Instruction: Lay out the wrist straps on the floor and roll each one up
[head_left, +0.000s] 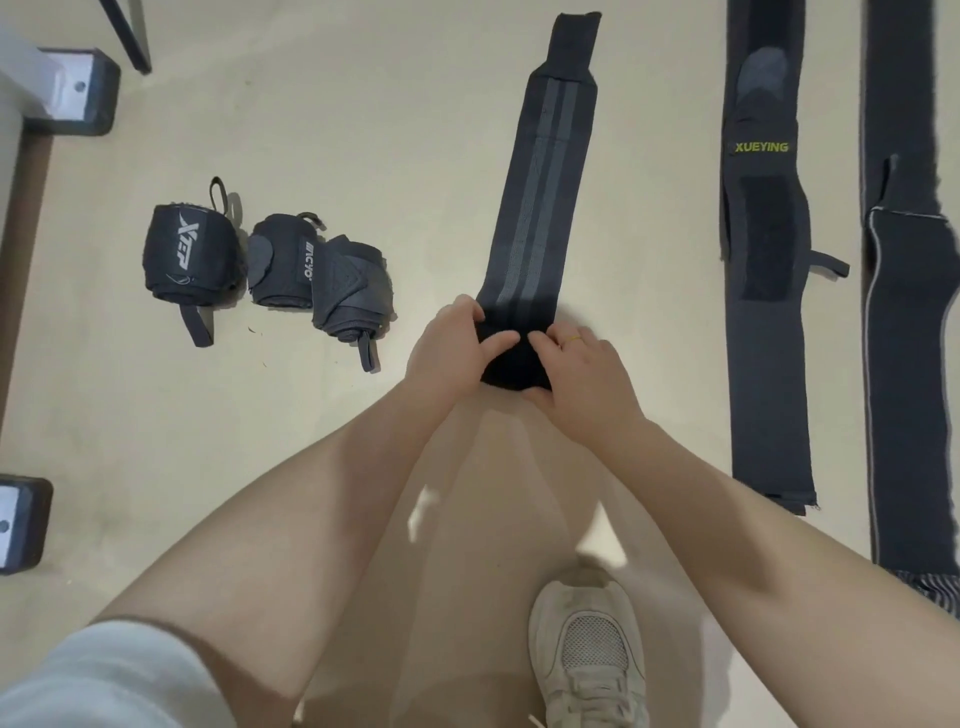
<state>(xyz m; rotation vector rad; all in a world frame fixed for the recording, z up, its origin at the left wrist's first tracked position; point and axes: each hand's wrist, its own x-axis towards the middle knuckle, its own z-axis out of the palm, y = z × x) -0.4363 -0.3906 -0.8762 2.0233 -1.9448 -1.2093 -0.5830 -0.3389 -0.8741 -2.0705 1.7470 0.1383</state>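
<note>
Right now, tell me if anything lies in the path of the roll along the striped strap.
Nothing visible does. Both hands, left hand and right hand, grip the roll, and the striped strap ahead lies flat and bare on the floor. The XUEYING strap lies apart, off to the right.

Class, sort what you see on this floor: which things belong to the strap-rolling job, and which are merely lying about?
Job:
- grey-striped black elastic strap, near end gripped by left hand and right hand
- three rolled black straps
- flat black strap lettered XUEYING
- flat dark strap with pale edging

Lying about:
- black-and-white furniture feet
- white mesh shoe
</note>
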